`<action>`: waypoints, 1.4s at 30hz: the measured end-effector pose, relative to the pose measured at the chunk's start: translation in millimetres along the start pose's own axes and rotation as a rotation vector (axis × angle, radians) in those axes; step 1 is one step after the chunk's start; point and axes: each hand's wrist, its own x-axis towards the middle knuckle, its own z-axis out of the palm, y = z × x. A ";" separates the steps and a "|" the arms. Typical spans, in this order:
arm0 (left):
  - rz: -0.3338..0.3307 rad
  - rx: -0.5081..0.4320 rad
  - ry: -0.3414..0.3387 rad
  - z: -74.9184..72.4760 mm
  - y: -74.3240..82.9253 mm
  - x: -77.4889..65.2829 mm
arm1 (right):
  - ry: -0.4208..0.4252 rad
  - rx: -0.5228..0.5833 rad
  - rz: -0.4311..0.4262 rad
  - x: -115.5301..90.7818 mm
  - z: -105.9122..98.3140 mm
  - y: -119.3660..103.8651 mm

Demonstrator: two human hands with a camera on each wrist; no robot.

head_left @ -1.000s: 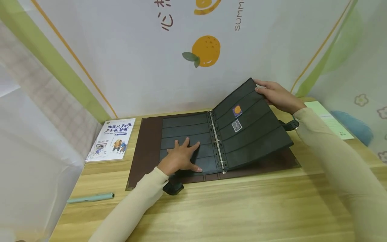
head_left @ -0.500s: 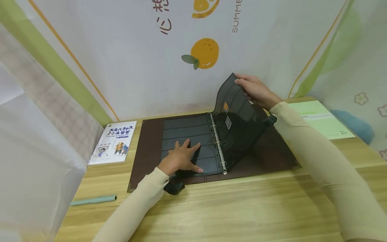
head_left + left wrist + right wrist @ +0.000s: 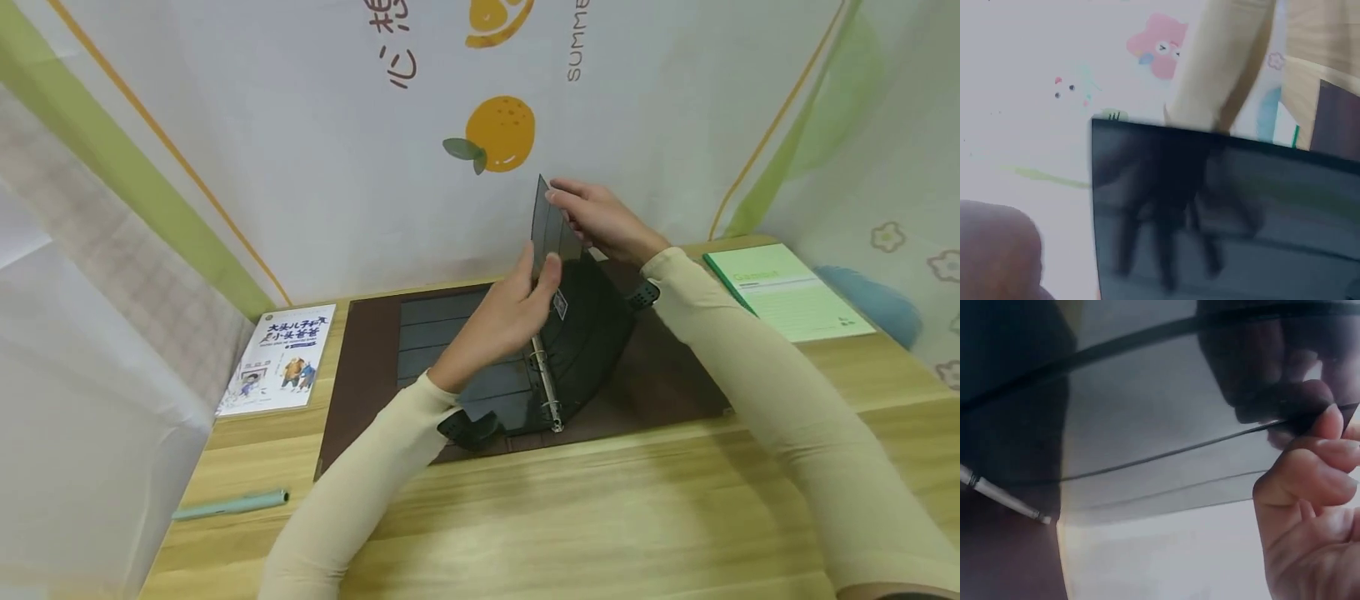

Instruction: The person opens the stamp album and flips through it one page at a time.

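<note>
A brown ring binder [image 3: 360, 367], a stamp album with black strip-pocket pages, lies spread on the table. My right hand [image 3: 607, 221] pinches the top outer edge of a raised black page [image 3: 555, 237]; in the right wrist view its thumb and curled fingers [image 3: 1310, 481] meet at that page's edge. One small stamp [image 3: 560, 305] shows on the turned stack beside the metal rings [image 3: 547, 387]. My left hand [image 3: 502, 321] is up off the left page, thumb and fingers extended beside the raised page. Reflections of a hand darken the glossy page [image 3: 1297, 206] in the left wrist view.
A white picture-covered book [image 3: 277, 358] lies left of the binder, with a light green pen [image 3: 232, 505] nearer the front. To the right is a green notebook [image 3: 795, 292]. Behind the table hangs a white cloth [image 3: 637, 100] printed with oranges.
My right hand has swung the page up and leftward to nearly upright. The left hand has lifted from the left page and moved up and right to the raised page.
</note>
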 end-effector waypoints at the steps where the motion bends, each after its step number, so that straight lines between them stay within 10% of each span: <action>1: 0.001 -0.027 0.012 0.0 8.3 2.7 | -0.005 0.018 -0.003 1.0 2.8 -2.2; 8: -0.031 -0.110 0.023 -2.2 29.6 8.3 | -0.034 0.028 0.061 12.3 23.3 -19.3; 22: -0.075 -0.126 0.018 -19.6 8.9 -5.6 | -0.095 -0.260 -0.059 -1.8 11.5 -19.0; 31: -0.226 -0.144 0.091 -44.6 -29.4 -27.2 | -0.333 -0.776 -0.058 -27.9 -17.3 46.4; 42: -0.368 -0.177 0.114 -56.7 -96.0 -66.6 | -0.471 -0.887 0.069 -67.1 -30.5 127.2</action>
